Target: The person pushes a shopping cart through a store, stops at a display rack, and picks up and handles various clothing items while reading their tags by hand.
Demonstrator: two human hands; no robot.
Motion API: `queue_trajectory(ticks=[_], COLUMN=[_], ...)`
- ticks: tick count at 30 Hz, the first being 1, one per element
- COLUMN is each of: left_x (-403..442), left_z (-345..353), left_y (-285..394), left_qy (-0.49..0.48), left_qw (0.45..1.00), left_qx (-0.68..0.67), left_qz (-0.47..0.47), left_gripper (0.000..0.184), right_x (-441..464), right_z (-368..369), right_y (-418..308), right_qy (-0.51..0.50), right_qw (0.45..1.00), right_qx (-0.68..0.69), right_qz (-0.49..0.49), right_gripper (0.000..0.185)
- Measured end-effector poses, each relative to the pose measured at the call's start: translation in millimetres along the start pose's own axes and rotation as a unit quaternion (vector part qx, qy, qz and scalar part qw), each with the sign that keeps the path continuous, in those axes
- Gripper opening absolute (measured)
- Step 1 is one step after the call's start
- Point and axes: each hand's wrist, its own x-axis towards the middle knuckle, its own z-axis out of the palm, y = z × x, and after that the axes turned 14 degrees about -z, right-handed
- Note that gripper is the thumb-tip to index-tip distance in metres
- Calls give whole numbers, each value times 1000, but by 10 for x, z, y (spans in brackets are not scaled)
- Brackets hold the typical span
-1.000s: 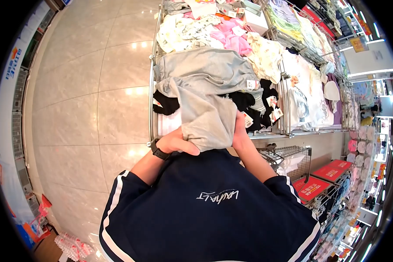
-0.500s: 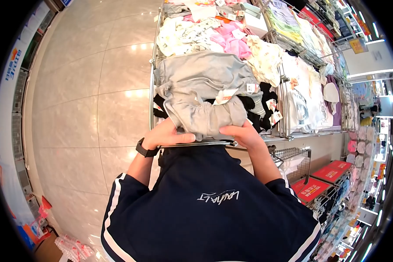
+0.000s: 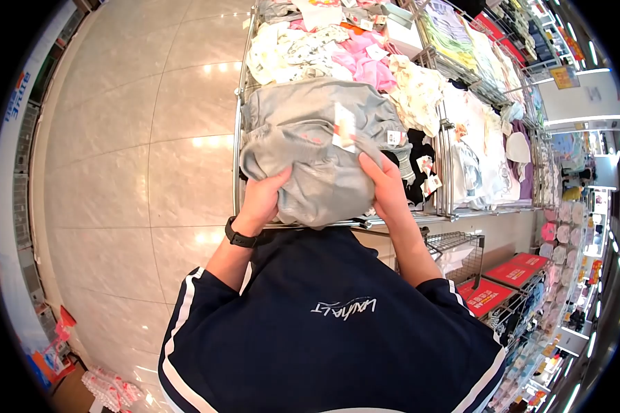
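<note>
A soft grey garment [image 3: 327, 189], bunched and partly folded, lies over the near end of the clothes rack in front of me. My left hand [image 3: 260, 199] grips its left side, thumb on top and fingers tucked under the cloth. On the right side, my right hand [image 3: 387, 184] holds the fabric the same way, its thumb pointing up toward a white hang tag [image 3: 344, 127]. More smooth grey cloth [image 3: 317, 96] spreads just beyond; whether it is a separate piece I cannot tell. Black clothes [image 3: 420, 155] with tags show at the right.
The rack's metal rail [image 3: 238, 138] runs along the left, beside the tiled floor [image 3: 103, 172]. Cream garments [image 3: 417, 89] and pink garments [image 3: 368, 62] are heaped farther back. To the right stand a second rack with white clothes [image 3: 472, 151], a wire basket [image 3: 461, 251] and red signs [image 3: 489, 296].
Both hands have moved up and forward on the grey garment. Its gathered opening, facing me before, is turned under, and a smooth surface now bulges toward me. The tag stands more upright.
</note>
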Motion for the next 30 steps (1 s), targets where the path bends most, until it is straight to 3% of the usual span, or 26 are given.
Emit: queue_trajectory(ticks=[2,3,4,5,6,7,8,9,11,12,13,15,17,19,21,23,24,25,28,30], left_x=[10,16,4,1,-3,-15,-78,-153,-174,-170,-178,-158,-112,-18,137,306,411,439,416,479], left_z=[14,10,7,16,109,246,418,562,603,604,599,526,364,353,451,512,485,554,919,1086], left_y=[-17,-66,-146,-207,-175,-135,-177,-249,-337,-327,-318,-218,-115,0,128,95,8,54,-82,-51], left_qy=[50,27,6,-13,-49,-82,-68,-56,-101,-126,-152,-196,-101,23,-20,-127,-174,-233,-135,-67], left_qw=[998,1000,999,996,924,769,757,744,739,731,722,804,831,871,913,939,929,892,917,930], left_qx=[-41,3,47,91,358,595,617,640,645,647,649,528,481,432,376,316,326,387,376,356], left_qz=[0,4,8,12,125,221,202,186,170,179,185,194,260,234,156,45,8,-15,-4,63], left_gripper=[38,39,41,42,47,53,59,65,66,64,61,43,47,53,76,86,83,69,47,26], right_x=[-24,-38,-97,-155,-227,-326,-450,-446,-323,-237,-179,-130,-100,-97,-85,-67,-65,-83,-120,-118], right_z=[-13,-6,-8,-13,38,105,162,259,237,176,119,-12,-205,-465,-591,-585,-565,-586,-681,-835], right_y=[93,116,79,84,118,160,140,183,133,112,9,-182,-332,-457,-608,-831,-914,-928,-1104,-1268], right_qy=[9,10,-52,-111,-153,-190,-170,-94,55,90,98,76,39,-89,-184,-268,-283,-246,-139,-122], right_qw=[973,940,924,950,969,975,984,990,998,992,989,988,987,988,978,960,955,964,986,972], right_qx=[-220,-326,-356,-278,-169,-57,-42,-73,27,84,106,133,152,127,94,75,62,44,-34,-111], right_qz=[-67,-101,-129,-92,-98,-102,-33,-80,10,-7,13,6,17,-16,-31,-37,-68,-89,-84,-165], right_gripper=[54,55,62,68,71,73,76,61,36,20,20,21,26,30,32,30,28,29,21,20])
